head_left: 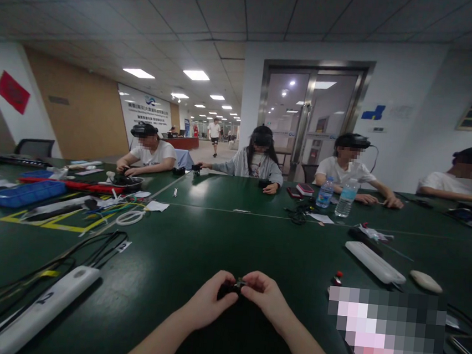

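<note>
Both my hands meet over the dark green table (196, 240), close in front of me. Between them is a small black object with a metallic bit (239, 286); its kind is too small and too covered to make out. My left hand (212, 297) has its thumb and fingers closed around the black part. From the other side, my right hand (266, 298) pinches the metallic end between thumb and fingertips. The fingers hide much of the object.
White power strips (50, 309) lie at the left and right (374, 263), with cables. A blue tray (28, 193) stands far left. Two water bottles (346, 199) are upright beyond. A partly blurred pink thing (371, 335) lies right. Several people in headsets sit along the far side.
</note>
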`<state>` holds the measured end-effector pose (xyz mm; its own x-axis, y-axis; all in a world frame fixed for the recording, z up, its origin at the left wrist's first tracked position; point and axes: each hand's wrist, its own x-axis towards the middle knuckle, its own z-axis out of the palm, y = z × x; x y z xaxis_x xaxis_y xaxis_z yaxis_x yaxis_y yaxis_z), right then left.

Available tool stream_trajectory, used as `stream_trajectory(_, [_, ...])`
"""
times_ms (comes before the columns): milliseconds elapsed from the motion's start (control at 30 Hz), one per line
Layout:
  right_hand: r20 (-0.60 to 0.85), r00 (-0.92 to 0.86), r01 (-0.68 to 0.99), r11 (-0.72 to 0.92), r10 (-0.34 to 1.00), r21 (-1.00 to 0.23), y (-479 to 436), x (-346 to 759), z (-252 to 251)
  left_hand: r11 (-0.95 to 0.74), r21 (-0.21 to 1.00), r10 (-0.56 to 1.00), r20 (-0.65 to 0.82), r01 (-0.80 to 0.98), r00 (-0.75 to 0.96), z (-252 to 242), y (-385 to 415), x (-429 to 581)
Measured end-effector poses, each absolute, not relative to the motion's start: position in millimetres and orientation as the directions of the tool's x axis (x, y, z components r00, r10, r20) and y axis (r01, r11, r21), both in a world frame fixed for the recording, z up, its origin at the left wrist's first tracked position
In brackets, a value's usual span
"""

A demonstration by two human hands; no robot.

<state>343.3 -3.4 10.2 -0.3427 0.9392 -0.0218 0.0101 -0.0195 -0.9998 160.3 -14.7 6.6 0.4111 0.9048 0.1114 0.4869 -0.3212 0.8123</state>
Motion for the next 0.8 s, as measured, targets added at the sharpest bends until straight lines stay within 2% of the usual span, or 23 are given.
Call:
stream_trajectory(267, [-0.009, -0.418, 0.070, 0.022, 0.908, -0.997, -5, 341, 14, -0.294, 0.784, 0.926, 0.091, 0.547, 0.367, 6, -11, 165])
stream_trajectory(533, [-0.023, -0.318, -0.005, -0.025, 0.948, -1.000, 3, 344, 1, -0.399, 0.721, 0.914, 0.263, 0.567, 0.309, 4, -11, 168])
stream_trajectory(800, [-0.100, -0.244, -0.103, -0.129, 0.965, -0.986, 8, 348, -6, -0.483, 0.636, 0.855, 0.195, 0.602, 0.481, 2, -16, 168])
